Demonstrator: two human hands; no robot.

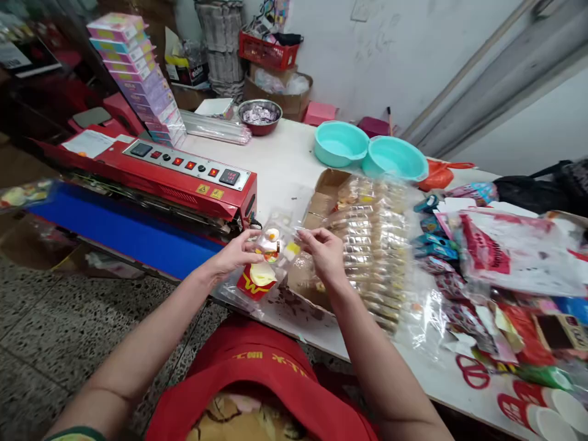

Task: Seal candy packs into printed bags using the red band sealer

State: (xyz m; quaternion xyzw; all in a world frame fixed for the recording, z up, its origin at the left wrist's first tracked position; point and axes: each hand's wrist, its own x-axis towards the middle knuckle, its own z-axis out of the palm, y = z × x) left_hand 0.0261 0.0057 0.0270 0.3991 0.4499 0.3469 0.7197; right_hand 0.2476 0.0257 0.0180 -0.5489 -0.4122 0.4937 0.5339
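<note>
Clear bag (263, 277) (toy food (272, 235)) — left hand (233, 255), right hand (324, 251) gripping

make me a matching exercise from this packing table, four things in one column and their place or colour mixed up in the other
1 plastic bag
2 sealing machine
3 metal bowl
4 basins

a full of shiny wrappers, far side of the table
b teal, side by side
c pinched between left hand and right hand
d red, left of the hands

Pairs: 1-c, 2-d, 3-a, 4-b
</note>
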